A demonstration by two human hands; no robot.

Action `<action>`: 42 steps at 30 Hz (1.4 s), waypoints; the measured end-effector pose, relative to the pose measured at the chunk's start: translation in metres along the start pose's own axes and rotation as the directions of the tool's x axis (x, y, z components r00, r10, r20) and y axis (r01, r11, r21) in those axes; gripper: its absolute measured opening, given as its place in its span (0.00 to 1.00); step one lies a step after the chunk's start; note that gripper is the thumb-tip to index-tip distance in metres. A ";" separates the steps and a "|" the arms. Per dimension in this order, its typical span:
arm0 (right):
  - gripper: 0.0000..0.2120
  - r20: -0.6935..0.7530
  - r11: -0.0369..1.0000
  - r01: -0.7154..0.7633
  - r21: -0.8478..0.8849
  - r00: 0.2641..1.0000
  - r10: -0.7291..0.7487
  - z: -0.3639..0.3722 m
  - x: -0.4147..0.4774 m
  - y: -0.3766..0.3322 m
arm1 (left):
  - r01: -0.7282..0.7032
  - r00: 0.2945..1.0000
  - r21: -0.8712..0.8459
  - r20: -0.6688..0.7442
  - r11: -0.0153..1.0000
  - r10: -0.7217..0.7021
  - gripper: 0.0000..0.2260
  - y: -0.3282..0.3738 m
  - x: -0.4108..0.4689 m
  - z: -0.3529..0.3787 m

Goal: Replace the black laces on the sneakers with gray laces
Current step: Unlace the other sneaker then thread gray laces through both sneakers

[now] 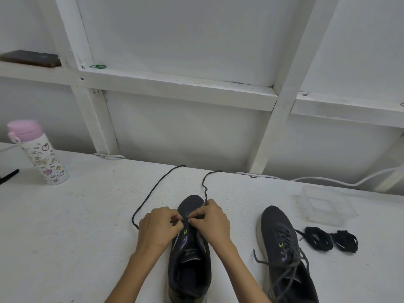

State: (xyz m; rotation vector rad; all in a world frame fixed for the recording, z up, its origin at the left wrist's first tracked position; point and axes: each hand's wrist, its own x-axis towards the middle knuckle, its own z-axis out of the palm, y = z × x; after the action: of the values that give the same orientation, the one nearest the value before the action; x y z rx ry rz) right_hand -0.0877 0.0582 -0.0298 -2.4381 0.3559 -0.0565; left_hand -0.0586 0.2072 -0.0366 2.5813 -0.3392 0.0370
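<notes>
A dark sneaker lies in front of me, toe pointing away, its eyelets mostly unlaced. My left hand pinches a lace tip at the eyelets near the toe. My right hand pinches the lace on the other side. A long dark lace trails from the shoe across the table in two strands toward the wall. A second dark sneaker to the right is laced with gray lace. Two bundles of black laces lie beside it.
A clear plastic container sits at the right rear of the white table. A pink-capped bottle stands at the left. A white cable runs along the wall. White shelf frames rise behind the table.
</notes>
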 end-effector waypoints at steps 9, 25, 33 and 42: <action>0.06 -0.009 0.999 -0.011 0.049 1.000 0.012 0.006 -0.003 0.005 | -0.145 0.962 0.143 0.250 0.979 0.106 0.05 0.009 0.031 -0.014; 0.07 -0.077 0.962 0.145 -0.231 0.983 -0.166 0.021 -0.003 0.005 | 0.053 0.945 -0.302 0.323 0.952 0.049 0.09 -0.016 0.024 0.001; 0.04 0.011 0.979 0.192 -0.064 0.981 -0.192 0.010 0.002 0.014 | 0.123 0.923 -0.372 0.385 0.920 0.032 0.11 -0.017 0.023 -0.001; 0.05 0.061 0.971 0.052 0.235 0.996 -0.068 0.004 0.006 0.018 | 0.094 0.929 -0.314 0.370 0.945 0.031 0.21 -0.008 0.019 -0.002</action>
State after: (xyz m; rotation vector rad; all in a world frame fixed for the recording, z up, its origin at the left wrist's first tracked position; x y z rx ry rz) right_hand -0.0855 0.0459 -0.0442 -2.2112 0.2301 -0.0382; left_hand -0.0379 0.2099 -0.0372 2.2490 -0.4025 -0.4870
